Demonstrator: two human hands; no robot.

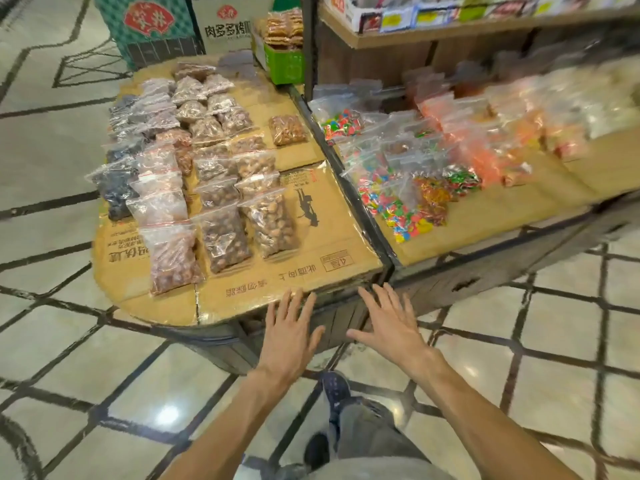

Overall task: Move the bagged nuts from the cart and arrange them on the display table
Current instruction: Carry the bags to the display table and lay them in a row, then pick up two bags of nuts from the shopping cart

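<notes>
Both hands hover palm-down just off the near edge of the display table (311, 271), w/ nothing in either. Left hand (289, 332) has fingers straight and slightly spread, tips over the table's front lip. Right hand (389, 322) is likewise flat, fingers fanned, tips near the table's near-right corner. The hands are apart from each other, neither touching a bag.

The table top is covered w/ flattened cardboard. Bagged nuts (194, 161) lie on it in rows running from the near edge to the far edge, mostly on the table's left and centre; clear zip bags, brown contents. Nearest row: three bags side by side, the left one (175, 259) closest to the edge. A column of dark-filled bags (116, 188) runs along the table's far-left side. One lone nut bag (287, 129) sits apart toward the table's right-rear.

Right of the table, touching it, is a second stand (485, 216) w/ bags of coloured candy (391, 192) and orange snacks; that side is blurred. Behind the table: a green crate (285, 69) and printed boxes (225, 26). No cart visible in frame.
</notes>
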